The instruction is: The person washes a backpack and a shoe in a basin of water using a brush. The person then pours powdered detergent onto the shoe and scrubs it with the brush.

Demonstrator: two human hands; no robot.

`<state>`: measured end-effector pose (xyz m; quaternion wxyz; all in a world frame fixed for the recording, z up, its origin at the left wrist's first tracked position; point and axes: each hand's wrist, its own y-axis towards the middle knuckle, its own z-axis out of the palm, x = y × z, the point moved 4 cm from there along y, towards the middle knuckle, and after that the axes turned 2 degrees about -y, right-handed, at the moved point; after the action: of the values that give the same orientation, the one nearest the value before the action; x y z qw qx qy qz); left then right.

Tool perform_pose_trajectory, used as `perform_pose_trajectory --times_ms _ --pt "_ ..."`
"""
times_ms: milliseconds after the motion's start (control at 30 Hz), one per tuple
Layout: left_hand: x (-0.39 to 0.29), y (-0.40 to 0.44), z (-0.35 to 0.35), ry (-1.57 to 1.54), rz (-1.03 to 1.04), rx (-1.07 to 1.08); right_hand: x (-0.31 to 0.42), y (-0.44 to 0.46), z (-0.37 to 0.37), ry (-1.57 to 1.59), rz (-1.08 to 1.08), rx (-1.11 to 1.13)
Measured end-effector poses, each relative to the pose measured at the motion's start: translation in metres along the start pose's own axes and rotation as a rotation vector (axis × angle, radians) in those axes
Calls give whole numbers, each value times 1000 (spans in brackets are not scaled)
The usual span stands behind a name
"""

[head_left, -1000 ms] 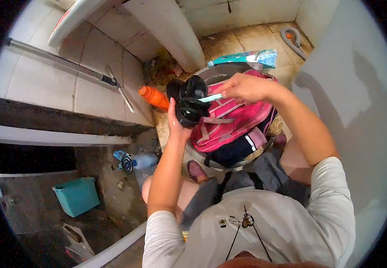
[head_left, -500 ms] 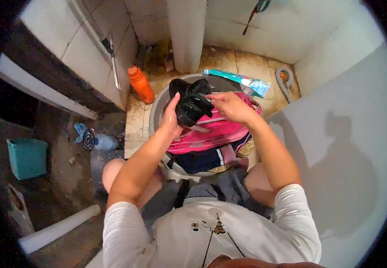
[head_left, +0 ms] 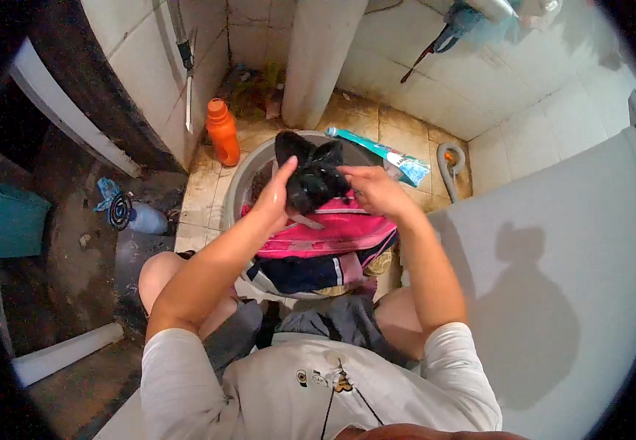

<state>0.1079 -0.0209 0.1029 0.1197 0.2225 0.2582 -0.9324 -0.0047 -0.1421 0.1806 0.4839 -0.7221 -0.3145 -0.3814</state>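
Observation:
My left hand [head_left: 277, 192] is closed around the near-left side of a wet black bundle with rounded flaps [head_left: 316, 180], thumb on top. The exact kind of the bundle is not clear. On its right side, my right hand [head_left: 378, 192] pinches the edge with thumb and index finger. Both hands hold the bundle above a grey round basin [head_left: 239, 192]. Inside the basin lies a pink fabric item with pale stripes [head_left: 310, 240]. Nearer to me is a dark navy cloth with a white and pink band [head_left: 296, 274].
An orange bottle [head_left: 222, 136] stands left of the basin. A teal packet [head_left: 387, 155] lies behind its right side. A grey hose [head_left: 451, 170] curves by the wall. Further left are a teal bin [head_left: 17, 220] and a clear bottle [head_left: 146, 218]. A grey panel [head_left: 523, 293] borders the right.
The camera view has shifted and turned a little. My hands still hold the black bundle, whose flaps are turned slightly differently and look more folded together.

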Motion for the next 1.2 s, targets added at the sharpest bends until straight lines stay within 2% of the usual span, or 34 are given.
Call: perform_pose_trajectory --times_ms 67,133,167,200,267,300,367,433,567,600,700,800,900,933,967,1000,1067,1133,1200 --pt "5 -1 -2 -41 -104 78 -5 4 2 -48 -19 -35" --pt "-2 8 -8 -36 -79 77 2 -5 -7 24 -41 70" --pt "-7 8 -7 -21 -58 78 3 -11 -17 90 64 157" --pt "-8 7 -6 -26 -54 80 3 -11 -15 83 64 159" --pt "-8 4 -5 46 -29 -24 1 -7 -7 106 86 59" --pt "0 3 -1 76 -57 58 -1 6 -3 -72 -40 -62" --pt "0 5 -5 76 -83 56 4 -3 -4 4 -12 -14" --pt "-7 11 -7 65 -87 60 6 -10 -14 155 28 131" --pt "-8 11 -5 110 -37 35 5 -11 -9 136 130 69" --pt "1 15 -10 117 1 -88 3 -10 -8 146 135 71" --pt "-3 15 -13 66 -19 -60 3 -11 -15 84 67 -2" --pt "-19 10 -9 115 -55 54 9 -21 -26 -33 30 195" --pt "-10 2 3 191 154 -41 4 -5 -5 43 72 41" --pt "-10 4 -1 195 148 -40 0 -3 -3 121 94 -44" --pt "-12 5 -2 167 70 2 -1 -2 1 56 7 -58" --pt "-14 6 -3 138 -8 44 1 -5 -6 54 7 -57" --pt "-27 5 -10 145 -91 15 9 -16 -15 23 49 154" --pt "-25 8 -13 166 -91 40 12 -14 -11 68 38 151" --pt "-6 17 -13 292 140 -108 6 -3 -2 80 47 -20"
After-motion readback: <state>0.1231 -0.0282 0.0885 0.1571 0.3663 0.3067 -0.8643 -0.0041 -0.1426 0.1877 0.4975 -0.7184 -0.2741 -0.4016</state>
